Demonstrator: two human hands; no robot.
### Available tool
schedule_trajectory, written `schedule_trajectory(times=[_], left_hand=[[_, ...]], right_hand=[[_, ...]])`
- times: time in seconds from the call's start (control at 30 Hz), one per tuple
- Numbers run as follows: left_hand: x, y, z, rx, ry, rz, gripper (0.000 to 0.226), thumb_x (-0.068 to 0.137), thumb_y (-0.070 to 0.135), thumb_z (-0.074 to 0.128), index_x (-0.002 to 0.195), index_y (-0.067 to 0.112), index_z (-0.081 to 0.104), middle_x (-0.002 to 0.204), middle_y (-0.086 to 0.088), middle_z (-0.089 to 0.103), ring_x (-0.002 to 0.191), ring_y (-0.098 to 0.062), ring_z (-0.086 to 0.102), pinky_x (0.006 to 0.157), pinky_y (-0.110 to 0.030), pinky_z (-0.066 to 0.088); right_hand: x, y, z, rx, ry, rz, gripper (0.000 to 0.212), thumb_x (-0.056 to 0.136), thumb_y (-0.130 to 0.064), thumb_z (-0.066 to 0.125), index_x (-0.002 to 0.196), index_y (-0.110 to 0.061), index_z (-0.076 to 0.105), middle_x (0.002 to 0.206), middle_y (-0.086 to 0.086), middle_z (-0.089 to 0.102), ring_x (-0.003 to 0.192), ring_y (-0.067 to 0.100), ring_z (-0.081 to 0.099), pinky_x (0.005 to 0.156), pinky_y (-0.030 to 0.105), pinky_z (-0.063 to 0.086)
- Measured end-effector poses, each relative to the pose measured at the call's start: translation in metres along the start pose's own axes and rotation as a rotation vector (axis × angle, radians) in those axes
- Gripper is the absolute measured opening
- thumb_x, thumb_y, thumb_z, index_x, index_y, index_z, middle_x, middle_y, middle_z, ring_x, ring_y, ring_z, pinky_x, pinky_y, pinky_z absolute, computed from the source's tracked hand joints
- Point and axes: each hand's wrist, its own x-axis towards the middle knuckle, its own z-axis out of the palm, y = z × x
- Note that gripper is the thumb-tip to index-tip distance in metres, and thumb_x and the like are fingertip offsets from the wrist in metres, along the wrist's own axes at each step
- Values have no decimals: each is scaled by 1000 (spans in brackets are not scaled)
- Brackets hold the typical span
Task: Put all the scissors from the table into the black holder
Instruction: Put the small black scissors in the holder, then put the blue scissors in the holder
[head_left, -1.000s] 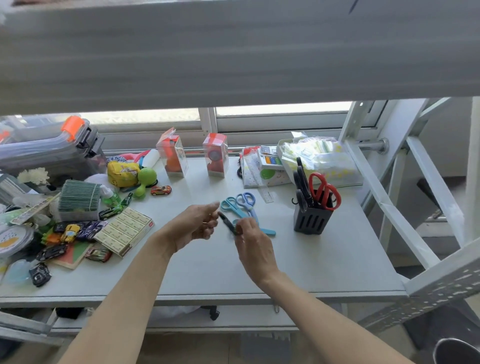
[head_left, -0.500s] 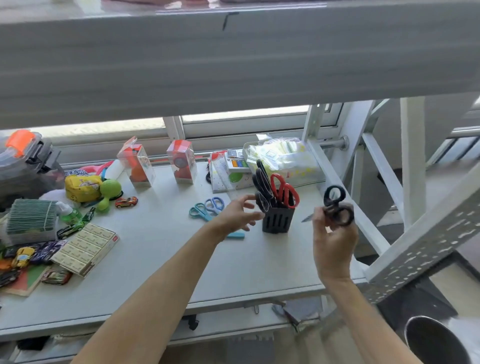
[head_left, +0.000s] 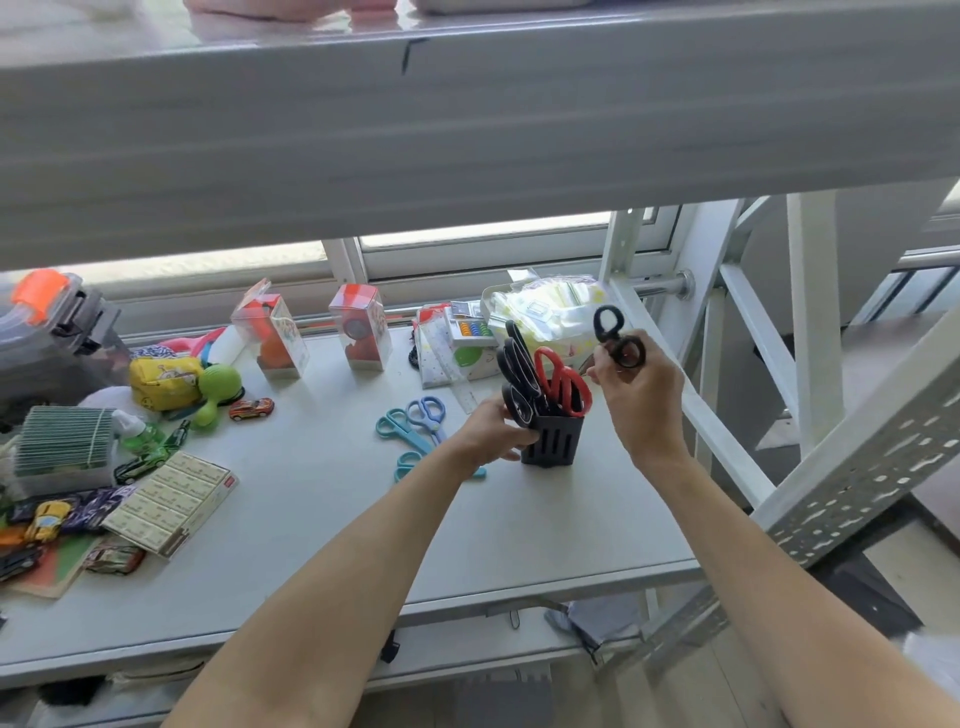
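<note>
While the left hand (head_left: 491, 431) is curling its fingers round the near-left side of the black holder (head_left: 551, 439), the right hand (head_left: 641, 395) is hovering just beyond the holder's right side, its grip pinching a pair of small black scissors (head_left: 615, 340). Those scissors are standing handles-up above the fist; the blades are mostly hidden behind the fingers, only a sliver showing toward the holder.

Holder is sitting upright on the grey desk (head_left: 519, 535), toward the right edge, roughly midway between front and back. Already standing in it: large black-handled scissors (head_left: 517, 371), leaning left, and red-handled scissors (head_left: 563, 384), leaning right, all blades down.

Still lying flat on the desk, just left of the holder: teal scissors (head_left: 397, 426) and blue scissors (head_left: 428, 413), their handles side by side and pointing toward the back edge. Another teal handle (head_left: 408, 462) is poking out from beneath the left forearm; cannot tell whether it is a separate pair.

Along the back edge: two clear boxes with red contents (head_left: 358, 332) and a plastic bag of pale packets (head_left: 545, 312). Left side of the desk is crowded: a yellow pouch (head_left: 161, 379), a green rattle-shaped toy (head_left: 215, 389), a small red toy car (head_left: 251, 409), a flat box of staples (head_left: 174, 496).
</note>
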Motion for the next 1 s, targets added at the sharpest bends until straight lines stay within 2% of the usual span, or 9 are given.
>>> schedule_trajectory(times=[0.1, 0.2, 0.27, 0.4, 0.6, 0.7, 0.87, 0.93, 1.0], left_hand=[[2, 0, 0, 2, 1, -1, 35, 87, 0, 64, 121, 1, 56, 90, 1, 62, 75, -9, 61, 61, -19, 53], [3, -1, 0, -7, -6, 6, 29, 88, 0, 63, 116, 2, 58, 94, -2, 63, 77, -10, 60, 64, -20, 54], [3, -2, 0, -13, -7, 9, 28, 88, -1, 63, 115, 3, 59, 94, -3, 62, 77, -10, 60, 64, -21, 54], [4, -3, 0, -7, -5, 7, 34, 87, -2, 64, 121, -2, 58, 101, -9, 63, 77, -12, 60, 66, -22, 55], [4, -3, 1, -17, 0, 8, 36, 87, -3, 63, 123, -1, 56, 101, -9, 62, 74, -10, 61, 63, -19, 55], [4, -4, 1, -35, -4, 11, 36, 87, -2, 63, 123, -1, 57, 102, -10, 63, 75, -11, 61, 63, -19, 55], [-1, -17, -7, -56, 27, 8, 58, 87, 0, 65, 140, 12, 45, 124, -9, 57, 84, -16, 65, 58, -16, 55], [-6, -29, -17, -40, 128, 28, 61, 88, -2, 61, 144, 14, 43, 128, -12, 56, 82, -18, 65, 61, -20, 57], [-13, -43, -33, -15, 321, 34, 46, 89, -4, 54, 134, 6, 51, 124, -15, 60, 83, -22, 64, 68, -27, 57]], right_hand=[[0, -6, -2, 52, -5, 0, 12, 91, -20, 63, 87, -9, 62, 80, 7, 72, 76, 21, 70, 77, 37, 58], [1, -2, 1, -112, -131, -4, 15, 90, -18, 65, 80, -8, 62, 72, 7, 68, 69, 23, 64, 70, 40, 55], [3, 1, 2, -187, -230, 20, 20, 91, -21, 64, 77, -7, 62, 67, 2, 63, 66, 22, 58, 65, 33, 50], [5, 4, 1, -186, -352, 35, 26, 95, -30, 59, 98, -7, 70, 84, 2, 70, 77, 16, 60, 72, 23, 40], [0, 4, 2, -245, -372, 18, 55, 101, -45, 37, 78, -3, 65, 61, 4, 60, 65, 28, 56, 64, 39, 42], [-4, 10, 5, -221, -369, 39, 66, 100, -53, 29, 86, -1, 68, 70, 14, 66, 71, 33, 60, 70, 45, 48], [-18, 22, 8, -125, -264, 96, 71, 99, -59, 25, 92, -2, 67, 83, 16, 69, 81, 32, 64, 77, 46, 53], [-31, 20, 6, -42, -126, 127, 54, 101, -50, 30, 97, -11, 67, 90, 5, 68, 84, 22, 64, 78, 38, 52], [-48, 11, 6, -11, 45, 104, 37, 103, -34, 36, 90, -11, 62, 81, 3, 62, 74, 20, 58, 69, 35, 49]])
